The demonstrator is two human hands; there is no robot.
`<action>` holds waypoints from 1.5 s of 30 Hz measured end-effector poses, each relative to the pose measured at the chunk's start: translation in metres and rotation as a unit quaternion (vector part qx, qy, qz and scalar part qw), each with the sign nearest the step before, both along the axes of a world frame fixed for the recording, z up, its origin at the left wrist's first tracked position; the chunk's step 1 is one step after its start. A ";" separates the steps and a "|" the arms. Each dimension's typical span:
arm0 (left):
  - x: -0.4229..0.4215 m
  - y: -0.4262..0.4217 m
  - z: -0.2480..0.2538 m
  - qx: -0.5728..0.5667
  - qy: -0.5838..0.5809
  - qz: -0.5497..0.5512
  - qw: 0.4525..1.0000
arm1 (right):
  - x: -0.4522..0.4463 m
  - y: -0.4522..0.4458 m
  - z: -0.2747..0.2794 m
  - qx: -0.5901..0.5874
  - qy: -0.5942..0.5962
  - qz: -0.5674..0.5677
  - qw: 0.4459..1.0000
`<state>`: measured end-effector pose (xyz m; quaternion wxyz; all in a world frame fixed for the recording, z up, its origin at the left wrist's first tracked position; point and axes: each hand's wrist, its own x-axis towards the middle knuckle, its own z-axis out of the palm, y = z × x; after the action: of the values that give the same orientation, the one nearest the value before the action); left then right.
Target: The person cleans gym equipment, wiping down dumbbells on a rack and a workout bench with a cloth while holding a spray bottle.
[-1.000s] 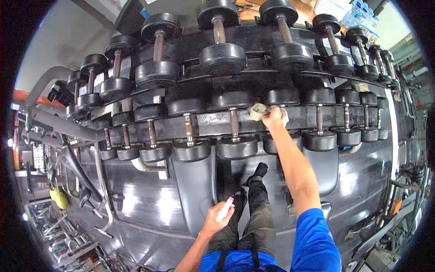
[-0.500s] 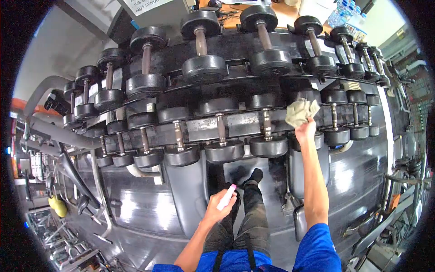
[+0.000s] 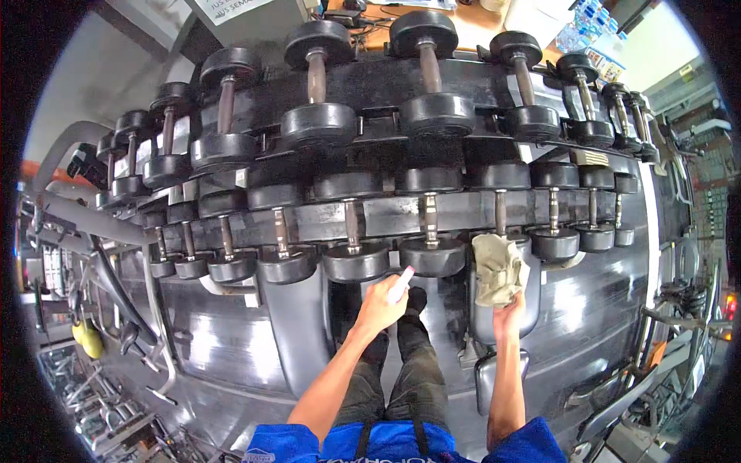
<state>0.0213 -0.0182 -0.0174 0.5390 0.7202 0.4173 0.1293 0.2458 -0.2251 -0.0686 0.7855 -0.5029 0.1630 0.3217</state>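
Observation:
My right hand holds a crumpled beige cloth, which hangs in front of the near head of a lower-row dumbbell and partly hides it. My left hand is wrapped round a small white bottle with a pink tip, close below the front of the lower row. Just above that bottle are the near heads of two black dumbbells, one on the left and one on the right. Both have worn metal handles.
An upper row of dumbbells stands behind the lower one on the black rack. Padded benches reach under the rack. Beyond it is a wooden desk with water bottles. Gym machines stand at both sides.
My right hand has drawn the cloth down and towards me, off the lower-row dumbbell. My left hand has moved up towards the rack with the bottle. The view has shifted slightly.

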 end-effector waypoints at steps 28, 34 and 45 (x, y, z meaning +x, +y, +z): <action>0.039 -0.022 -0.015 0.017 0.008 0.100 0.995 | 0.007 0.203 -0.062 -0.240 -0.655 0.512 0.502; 0.025 -0.045 -0.018 -0.034 0.011 0.118 0.992 | 0.042 0.182 -0.048 -0.236 -0.479 0.702 0.471; 0.001 -0.043 -0.009 -0.022 -0.009 0.117 0.993 | 0.009 0.247 -0.044 -0.211 -0.488 0.694 0.486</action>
<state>0.0222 -0.0612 -0.0265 0.5397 0.6532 0.4963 0.1892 0.2550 0.0223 -0.1129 0.1320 -0.6798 -0.5857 0.4212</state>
